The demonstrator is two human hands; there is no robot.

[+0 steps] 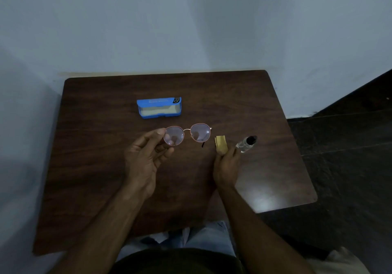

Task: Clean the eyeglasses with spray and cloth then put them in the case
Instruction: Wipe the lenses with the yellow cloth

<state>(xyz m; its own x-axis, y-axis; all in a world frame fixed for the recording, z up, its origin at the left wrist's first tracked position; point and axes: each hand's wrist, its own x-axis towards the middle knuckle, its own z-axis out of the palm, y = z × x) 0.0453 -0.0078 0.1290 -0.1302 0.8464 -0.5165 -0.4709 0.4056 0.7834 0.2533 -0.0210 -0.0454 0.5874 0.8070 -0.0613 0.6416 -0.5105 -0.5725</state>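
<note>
Eyeglasses [198, 133], head view: thin metal frame with round tinted lenses, held over table [101, 167], pinched at one outer rim by left hand [144, 159]. Probably light, springy and easily bent, with smear-prone lenses; best taken by rim or hinge, never by the glass. Folded yellow cloth [221, 145] gripped in right hand [226, 167]; spray bottle [247, 144] lying just beside; blue case [159, 108] open farther back. Temples mostly hidden behind lenses; lens wetness impossible to judge in dim light.

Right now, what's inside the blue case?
The blue case stands open on the table, showing only pale lining. Its near wall hides the lowest part. The eyeglasses are outside it.
</note>
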